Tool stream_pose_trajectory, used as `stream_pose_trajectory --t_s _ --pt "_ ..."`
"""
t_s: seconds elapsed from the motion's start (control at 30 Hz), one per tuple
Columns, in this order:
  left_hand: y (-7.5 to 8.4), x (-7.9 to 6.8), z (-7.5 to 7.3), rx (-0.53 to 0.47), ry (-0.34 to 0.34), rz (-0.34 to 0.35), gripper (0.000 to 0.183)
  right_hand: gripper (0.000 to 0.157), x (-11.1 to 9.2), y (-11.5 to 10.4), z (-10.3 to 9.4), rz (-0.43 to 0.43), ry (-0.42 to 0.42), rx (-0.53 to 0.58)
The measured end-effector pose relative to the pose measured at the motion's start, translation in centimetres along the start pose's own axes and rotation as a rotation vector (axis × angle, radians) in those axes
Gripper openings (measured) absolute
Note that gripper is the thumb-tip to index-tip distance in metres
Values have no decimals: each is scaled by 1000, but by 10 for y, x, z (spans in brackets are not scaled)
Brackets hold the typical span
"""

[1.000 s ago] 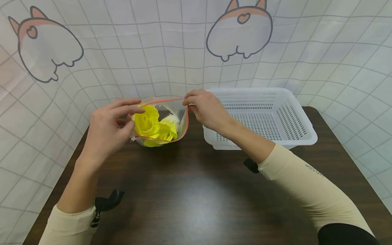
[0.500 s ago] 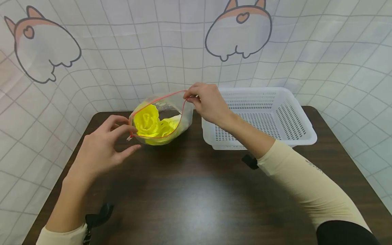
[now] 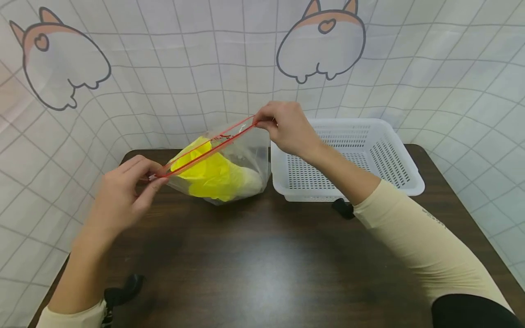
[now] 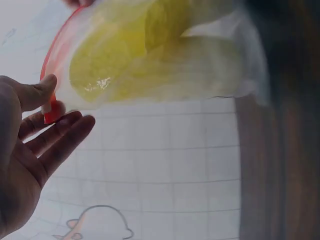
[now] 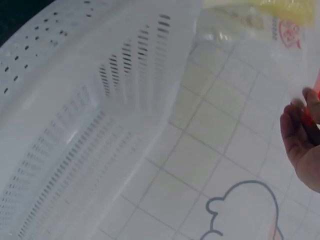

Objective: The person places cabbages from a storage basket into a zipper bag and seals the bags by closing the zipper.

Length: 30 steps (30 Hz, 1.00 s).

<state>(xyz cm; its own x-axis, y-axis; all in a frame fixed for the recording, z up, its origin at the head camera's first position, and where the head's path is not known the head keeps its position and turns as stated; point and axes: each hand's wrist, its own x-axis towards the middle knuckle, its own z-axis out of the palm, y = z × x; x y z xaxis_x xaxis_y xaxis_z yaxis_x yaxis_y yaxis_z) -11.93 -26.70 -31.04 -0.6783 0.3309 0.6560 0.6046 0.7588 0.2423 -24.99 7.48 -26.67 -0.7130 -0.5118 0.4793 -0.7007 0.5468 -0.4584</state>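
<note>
Zip bag, clear with a red seal strip and yellow contents, hangs just above the dark surface, its bottom resting on it. The left hand pinches the seal's end at 8 o'clock of the bag, fingers clamped on the red strip. The right hand pinches the opposite end at 1 o'clock, pulling the strip taut and nearly closed. At 3 o'clock of the bag stands a white basket, just beside it.
</note>
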Motion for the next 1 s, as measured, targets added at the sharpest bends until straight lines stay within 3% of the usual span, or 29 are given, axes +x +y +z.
stream_pose_trajectory --t_s 0.17,0.33,0.5,0.77,0.87,1.0 --pt "1 13 -14 -43 47 -9 22 9 5 0 -15 28 -130 -12" --pt "1 20 -26 -35 46 -29 19 10 8 -1 -29 75 -239 12" --pt "2 22 -29 -33 40 -53 17 9 8 2 -34 83 -242 60" --pt "2 23 -26 -148 9 -102 29 8 4 6 -27 72 -236 76" --pt "2 23 -23 -203 26 -174 37 8 2 9 -25 75 -226 78" --pt "3 23 -17 -292 91 -335 37 9 0 13 -21 64 -198 61"
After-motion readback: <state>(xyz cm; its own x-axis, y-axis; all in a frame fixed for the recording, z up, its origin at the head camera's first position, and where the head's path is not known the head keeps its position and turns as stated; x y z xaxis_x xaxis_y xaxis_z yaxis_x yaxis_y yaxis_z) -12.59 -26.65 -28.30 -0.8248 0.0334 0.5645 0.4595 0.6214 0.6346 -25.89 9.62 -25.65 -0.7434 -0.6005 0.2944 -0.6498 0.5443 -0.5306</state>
